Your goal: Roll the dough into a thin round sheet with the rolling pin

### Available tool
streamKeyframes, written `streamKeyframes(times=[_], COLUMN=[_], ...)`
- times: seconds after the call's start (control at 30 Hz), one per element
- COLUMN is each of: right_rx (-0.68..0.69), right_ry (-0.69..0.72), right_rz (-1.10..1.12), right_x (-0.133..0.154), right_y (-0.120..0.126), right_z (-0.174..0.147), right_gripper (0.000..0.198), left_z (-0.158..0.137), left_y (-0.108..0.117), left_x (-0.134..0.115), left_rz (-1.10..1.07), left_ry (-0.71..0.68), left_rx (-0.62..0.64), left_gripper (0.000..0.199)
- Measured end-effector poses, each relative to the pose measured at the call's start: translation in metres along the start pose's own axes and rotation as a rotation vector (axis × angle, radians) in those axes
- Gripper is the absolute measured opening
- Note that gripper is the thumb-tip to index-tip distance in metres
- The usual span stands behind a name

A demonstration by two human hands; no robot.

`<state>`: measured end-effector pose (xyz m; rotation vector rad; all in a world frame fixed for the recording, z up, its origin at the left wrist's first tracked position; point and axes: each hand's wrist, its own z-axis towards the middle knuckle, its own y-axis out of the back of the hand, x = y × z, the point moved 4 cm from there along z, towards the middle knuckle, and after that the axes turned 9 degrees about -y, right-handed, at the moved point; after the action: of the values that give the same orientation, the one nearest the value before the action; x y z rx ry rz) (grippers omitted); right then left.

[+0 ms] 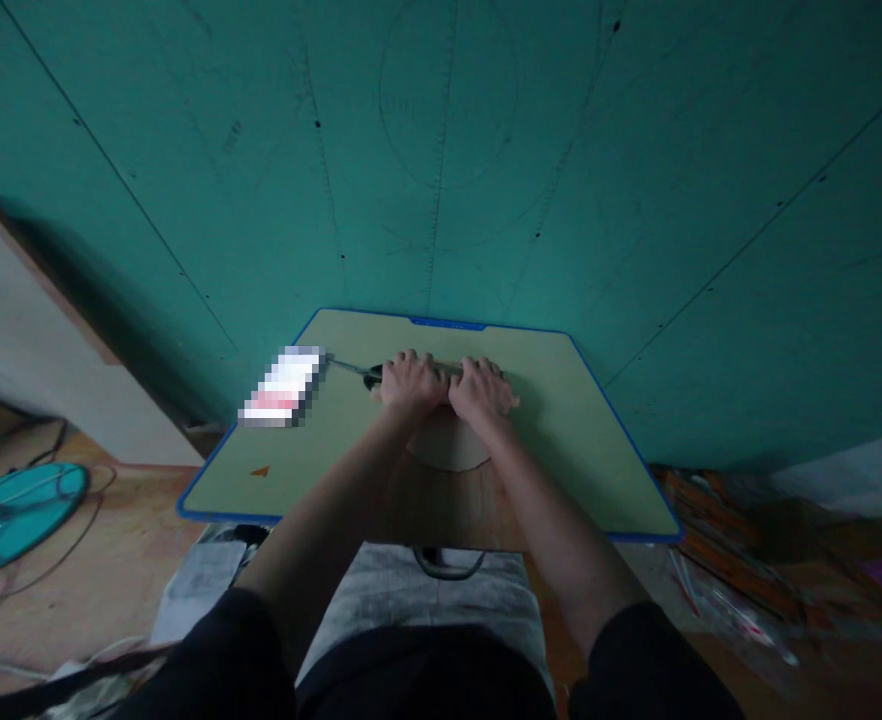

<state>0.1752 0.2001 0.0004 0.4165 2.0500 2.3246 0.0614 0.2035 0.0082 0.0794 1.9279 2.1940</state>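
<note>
Pale, flat sheet with a rounded edge (448,442) lies between the forearms, on the near side of both hands and reaching away beneath them, so its far part is hidden. Its exposed curve bows toward the person, and the line of the hands runs crosswise over it; neither the left hand (413,380) nor the right hand (480,388) is clearly nearer. They rest side by side, thumbs close together, fingers bent over and palms down; I cannot tell whether they clasp something or only press. A pale pinkish edge (514,401) shows past the right hand, of uncertain material. Under the sheet is a smooth brown board that looks like wood (448,505), straight along its near edge. All this sits on a cream-topped table with a blue rim (621,420). Just beside the left hand lies a slim metal tool with a dark handle (348,366), perhaps scissors; nearer the table's left edge are a pixelated bright rectangle (283,388) and a small orange-brown triangle (261,471)
</note>
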Motion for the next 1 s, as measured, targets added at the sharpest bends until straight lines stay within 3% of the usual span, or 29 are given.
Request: streamKeyframes(times=[0.13,0.27,0.67,0.83,1.0], right_rx=[0.101,0.101,0.058,-0.007,0.055], right_ry=[-0.009,0.053,0.155,0.127,0.125], right_rz=[0.005,-0.001,-0.052,-0.064,-0.035], right_x=[0.003,0.005,-0.002,0.0,0.004], right_y=[-0.003,-0.002,0.002,0.002,-0.001], right_z=[0.016,0.02,-0.013,-0.006,0.02], right_gripper=[0.039,0.04,0.038,0.036,0.037], left_z=[0.013,0.017,-0.015,-0.005,0.019], left_y=[-0.001,-0.002,-0.002,-0.003,-0.005], left_x=[0.002,0.004,-0.002,-0.001,0.003], left_rz=[-0.006,0.003,0.004,-0.01,-0.021], left_ry=[0.002,-0.009,-0.025,-0.029,-0.046], left_rx=[0.022,0.013,0.034,0.039,0.051], left_gripper=[0.044,0.042,0.04,0.041,0.043])
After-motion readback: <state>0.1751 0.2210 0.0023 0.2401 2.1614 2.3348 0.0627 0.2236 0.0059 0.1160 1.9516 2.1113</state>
